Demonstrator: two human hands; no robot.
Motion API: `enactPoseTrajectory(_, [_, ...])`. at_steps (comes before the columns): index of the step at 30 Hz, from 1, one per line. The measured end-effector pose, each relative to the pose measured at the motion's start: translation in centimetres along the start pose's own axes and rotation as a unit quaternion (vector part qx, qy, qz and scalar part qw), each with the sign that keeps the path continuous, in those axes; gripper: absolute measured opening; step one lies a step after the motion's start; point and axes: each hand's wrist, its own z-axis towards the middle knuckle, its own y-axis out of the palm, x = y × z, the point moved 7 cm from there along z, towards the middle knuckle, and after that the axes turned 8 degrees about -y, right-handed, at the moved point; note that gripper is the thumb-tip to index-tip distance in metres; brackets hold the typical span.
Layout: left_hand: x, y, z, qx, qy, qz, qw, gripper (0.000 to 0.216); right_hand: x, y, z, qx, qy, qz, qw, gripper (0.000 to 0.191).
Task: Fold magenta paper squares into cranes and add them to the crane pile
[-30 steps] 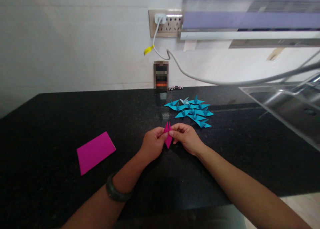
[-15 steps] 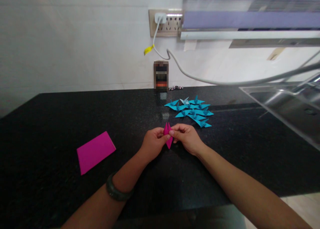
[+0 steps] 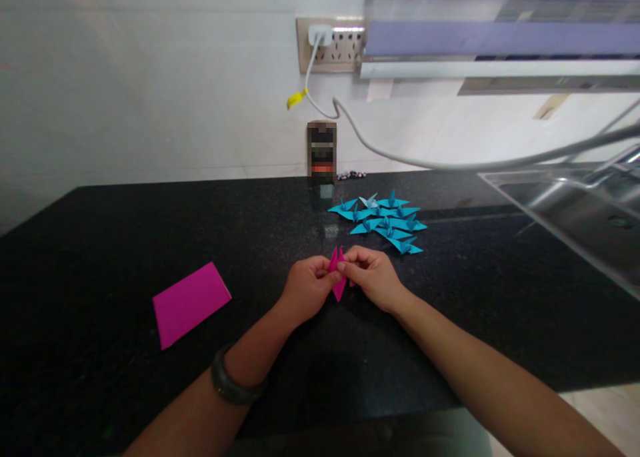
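Note:
A folded pink origami paper (image 3: 339, 289), narrow with two points at its upper end, is pinched between both hands over the dark counter. My left hand (image 3: 309, 283) grips its left side, the thumb lying across the front. From the right, my right hand (image 3: 374, 275) holds the other side between thumb and fingers. The fingertips hide the middle of the paper. Just beyond my right hand lie several blue paper cranes (image 3: 387, 224), with one pale blue crane (image 3: 369, 201) among them.
A stack of pink paper (image 3: 192, 305) lies on the black counter (image 3: 100, 244) to the left. A phone-like device (image 3: 322, 152), blurred out, leans on the wall beside a small beaded string (image 3: 352, 174). A white cable (image 3: 400, 158) runs rightward above the counter. At right is a metal sink (image 3: 590, 207).
The pink folded paper sits slightly lower, and its two upper points stand a little farther apart. Both hands keep their grip and have barely moved.

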Motion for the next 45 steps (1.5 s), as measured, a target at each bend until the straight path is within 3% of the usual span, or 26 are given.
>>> enactPoseTrajectory(8, [0.1,0.5,-0.2,-0.05,-0.036,-0.107,0.992,0.014,-0.7,0.1,0.0,-0.027,-0.039,0.042,0.998,0.017])
enactPoseTrajectory(14, [0.0,0.3,-0.2,-0.034,-0.035,-0.059,0.997,0.014,0.0,0.3,-0.1,0.001,0.0,0.073,0.997,0.022])
enactPoseTrajectory(28, [0.7,0.8,-0.5,-0.074,-0.025,-0.074,0.994,0.011,-0.4,-0.1,-0.3,0.051,-0.021,0.075,0.996,0.018])
enactPoseTrajectory(35, [-0.2,1.0,-0.6,-0.076,-0.043,-0.035,0.996,0.015,0.0,-3.3,0.5,0.201,0.016,0.168,0.965,0.015])
enactPoseTrajectory(37, [-0.4,1.0,-0.5,-0.073,-0.044,-0.036,0.996,0.015,0.2,-3.1,0.7,0.164,0.044,0.169,0.971,0.018])
enactPoseTrajectory(42, [-0.4,0.9,-0.3,-0.064,-0.031,-0.012,0.997,0.016,0.4,-0.3,0.1,-0.026,0.069,0.112,0.991,0.021])
enactPoseTrajectory(45, [-0.4,1.1,-0.3,-0.074,-0.03,-0.016,0.997,0.016,0.3,0.1,-0.1,-0.037,0.044,0.092,0.994,0.018])
